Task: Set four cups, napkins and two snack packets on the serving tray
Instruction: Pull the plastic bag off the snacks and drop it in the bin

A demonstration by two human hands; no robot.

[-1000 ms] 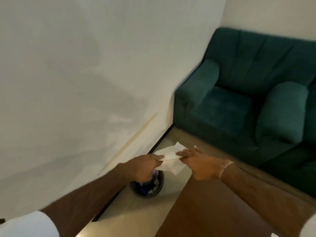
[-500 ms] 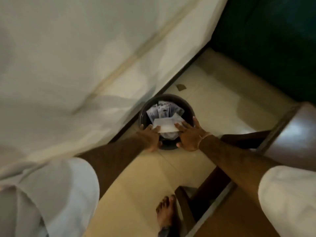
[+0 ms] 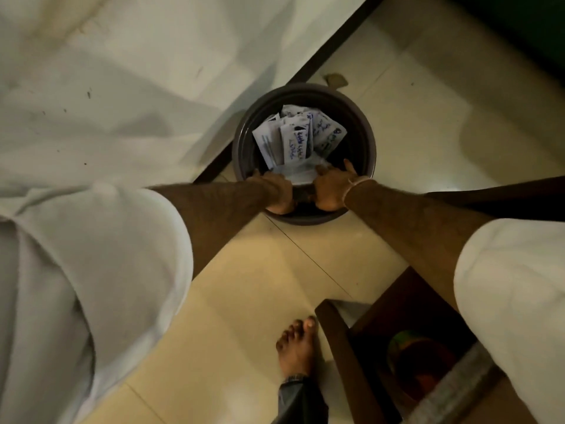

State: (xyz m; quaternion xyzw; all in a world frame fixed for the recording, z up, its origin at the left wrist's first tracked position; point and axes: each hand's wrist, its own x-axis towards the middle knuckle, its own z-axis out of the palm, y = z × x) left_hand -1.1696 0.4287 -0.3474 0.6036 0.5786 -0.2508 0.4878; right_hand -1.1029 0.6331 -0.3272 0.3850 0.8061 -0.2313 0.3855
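A white napkin (image 3: 299, 175) lies at the near side of a dark round waste bin (image 3: 365, 139) on the floor. My left hand (image 3: 276, 191) and my right hand (image 3: 331, 188) reach down into the bin, each with its fingertips on one end of the napkin. My right index finger and thumb are spread over the napkin's right edge. Several crumpled printed papers (image 3: 298, 136) fill the bin behind it. No tray, cups or snack packets are in view.
The bin stands against a white wall (image 3: 128, 87) with a dark skirting strip (image 3: 333, 47). A brown wooden table (image 3: 406, 341) with a coloured object on its lower shelf is at the lower right. My bare foot (image 3: 296, 347) is on the tiled floor beside it.
I have bent down from facing the green sofa to looking straight into the bin. Both hands have carried the napkin from above the bin down inside its rim.
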